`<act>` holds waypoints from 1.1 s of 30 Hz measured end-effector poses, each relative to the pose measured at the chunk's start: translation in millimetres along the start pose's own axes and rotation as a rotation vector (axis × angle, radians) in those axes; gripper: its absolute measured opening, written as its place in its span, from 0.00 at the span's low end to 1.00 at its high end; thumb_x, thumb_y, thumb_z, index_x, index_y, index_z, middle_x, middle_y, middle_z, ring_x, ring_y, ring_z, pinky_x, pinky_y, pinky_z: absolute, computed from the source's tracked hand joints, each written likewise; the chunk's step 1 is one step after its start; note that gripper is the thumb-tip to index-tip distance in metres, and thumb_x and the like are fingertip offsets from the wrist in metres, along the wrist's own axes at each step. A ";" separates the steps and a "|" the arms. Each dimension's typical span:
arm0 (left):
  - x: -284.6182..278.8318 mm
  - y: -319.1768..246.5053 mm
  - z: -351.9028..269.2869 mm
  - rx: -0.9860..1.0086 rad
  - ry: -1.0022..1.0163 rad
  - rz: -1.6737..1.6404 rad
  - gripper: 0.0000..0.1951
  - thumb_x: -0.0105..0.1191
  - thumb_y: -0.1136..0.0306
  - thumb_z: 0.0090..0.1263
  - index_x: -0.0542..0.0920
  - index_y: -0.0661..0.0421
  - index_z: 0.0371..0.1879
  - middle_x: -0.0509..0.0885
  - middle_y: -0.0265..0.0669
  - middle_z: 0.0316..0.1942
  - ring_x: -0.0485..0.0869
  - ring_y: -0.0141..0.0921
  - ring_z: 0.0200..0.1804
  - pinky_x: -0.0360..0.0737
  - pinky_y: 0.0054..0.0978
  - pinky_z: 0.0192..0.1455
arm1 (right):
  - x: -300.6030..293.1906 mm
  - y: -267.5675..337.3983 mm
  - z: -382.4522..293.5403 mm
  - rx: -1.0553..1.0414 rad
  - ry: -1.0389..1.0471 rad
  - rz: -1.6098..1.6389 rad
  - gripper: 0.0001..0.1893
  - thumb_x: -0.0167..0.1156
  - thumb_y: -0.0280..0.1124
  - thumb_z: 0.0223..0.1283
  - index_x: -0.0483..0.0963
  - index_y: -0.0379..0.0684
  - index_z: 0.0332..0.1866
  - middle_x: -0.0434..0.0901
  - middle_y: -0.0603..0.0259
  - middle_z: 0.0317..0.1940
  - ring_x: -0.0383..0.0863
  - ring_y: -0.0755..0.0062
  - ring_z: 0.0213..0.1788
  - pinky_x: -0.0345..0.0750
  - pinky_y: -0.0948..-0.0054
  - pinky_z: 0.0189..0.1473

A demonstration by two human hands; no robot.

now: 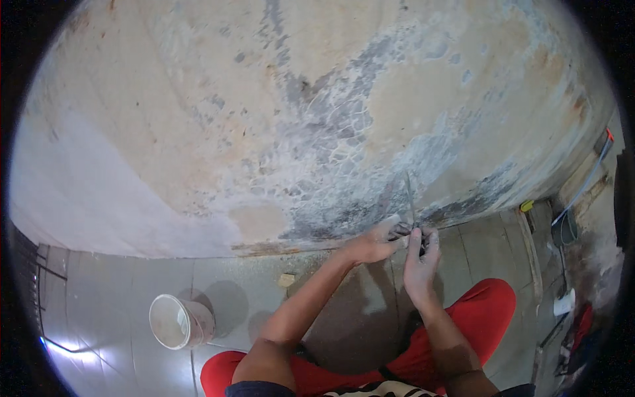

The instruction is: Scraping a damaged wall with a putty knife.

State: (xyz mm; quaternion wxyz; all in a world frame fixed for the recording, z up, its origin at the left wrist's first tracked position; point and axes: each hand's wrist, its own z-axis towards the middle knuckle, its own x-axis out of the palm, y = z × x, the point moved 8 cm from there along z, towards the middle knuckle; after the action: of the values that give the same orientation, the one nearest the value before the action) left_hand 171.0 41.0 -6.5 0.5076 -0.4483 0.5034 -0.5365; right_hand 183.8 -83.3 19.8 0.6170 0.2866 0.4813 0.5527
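Note:
Dust-whitened, my right hand (421, 258) grips the dark handle of a thin, scraper-like metal blade (410, 198). The blade points up, close in front of the wall (327, 149); whether its tip touches is unclear. My left hand (379, 243) is right beside it, thumb and fingers curled around a dark gap near the handle. What lies between those fingers cannot be made out. Behind the hands, the wall's lower part is cracked, flaking and dark-stained, with exposed grey patches.
A white plastic bucket (181, 321) stands on the tiled floor (114, 297) at left. A small pale chunk (286, 280) lies among crumbs by the wall. At right are a yellow object (526, 205), a grey bucket (564, 229) and a white container (564, 301). My red-trousered knees flank my arms.

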 end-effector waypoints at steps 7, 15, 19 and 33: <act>14.2 46.5 14.1 -0.011 0.091 0.101 0.23 0.51 0.62 0.71 0.68 0.61 0.60 0.79 0.41 0.49 0.77 0.32 0.50 0.74 0.31 0.55 | -0.9 -22.1 5.2 0.021 0.051 -0.012 0.13 0.55 0.36 0.70 0.69 0.34 0.45 0.77 0.59 0.32 0.76 0.74 0.36 0.74 0.70 0.38; 50.7 58.9 21.6 -0.010 0.123 0.121 0.22 0.46 0.64 0.67 0.68 0.62 0.58 0.79 0.45 0.46 0.78 0.34 0.46 0.75 0.32 0.52 | -23.6 -45.3 3.4 0.045 0.141 -0.144 0.14 0.56 0.34 0.69 0.67 0.32 0.49 0.78 0.55 0.36 0.77 0.70 0.37 0.76 0.68 0.39; 72.4 58.7 20.9 -0.043 0.041 -0.134 0.22 0.45 0.60 0.67 0.69 0.61 0.57 0.80 0.44 0.44 0.79 0.35 0.45 0.75 0.33 0.49 | -42.2 -54.9 -4.1 0.034 0.241 -0.457 0.13 0.56 0.29 0.67 0.68 0.31 0.50 0.80 0.50 0.34 0.81 0.61 0.35 0.76 0.63 0.37; 91.4 111.9 56.1 -0.247 -0.305 -1.134 0.31 0.45 0.37 0.70 0.75 0.54 0.55 0.82 0.35 0.46 0.80 0.29 0.46 0.77 0.33 0.51 | -8.3 5.4 36.5 -0.074 1.012 -0.959 0.15 0.56 0.36 0.67 0.68 0.34 0.47 0.79 0.44 0.29 0.80 0.45 0.31 0.74 0.53 0.37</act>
State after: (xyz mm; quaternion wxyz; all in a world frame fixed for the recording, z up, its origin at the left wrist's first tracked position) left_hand 229.5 -52.3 -115.5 0.1529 -0.7745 0.1657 -0.5910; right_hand 215.4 -83.5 40.5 0.5023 -0.2716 0.7638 0.3009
